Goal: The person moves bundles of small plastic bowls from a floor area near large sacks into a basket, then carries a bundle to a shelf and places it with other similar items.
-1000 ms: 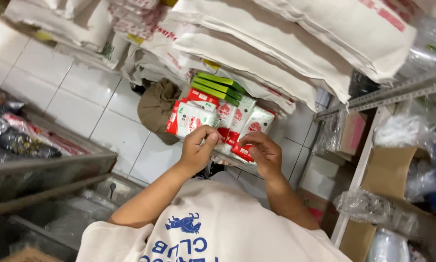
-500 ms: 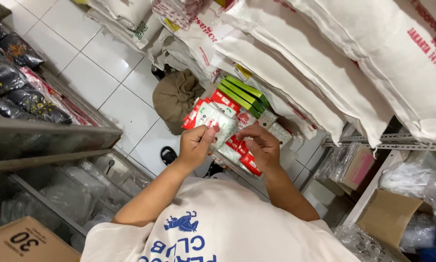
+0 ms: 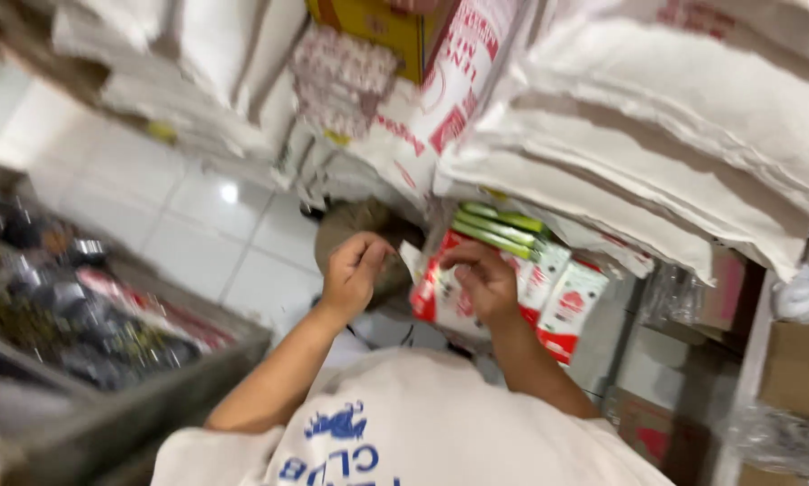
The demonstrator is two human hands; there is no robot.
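My right hand (image 3: 485, 281) is shut on a red and white packet (image 3: 440, 297) at the front of a bunch of the same packets (image 3: 566, 301). Flat green packets (image 3: 499, 229) lie just above them. My left hand (image 3: 355, 270) sits a little to the left of the bunch, its fingers curled in front of a brown bag (image 3: 359, 220). The picture is blurred, so I cannot tell whether the left fingers pinch anything. My white printed shirt fills the bottom of the view.
Stacked white sacks (image 3: 692, 117) hang over the packets, with a yellow box (image 3: 377, 22) above them. A grey metal bin (image 3: 179, 378) with dark packaged goods stands at the left. Cardboard boxes (image 3: 800, 369) and a shelf post are at the right. White floor tiles (image 3: 215, 234) lie behind.
My left hand has come off the red and white packet and moved left. The right hand keeps its hold. The view has swung and blurred.
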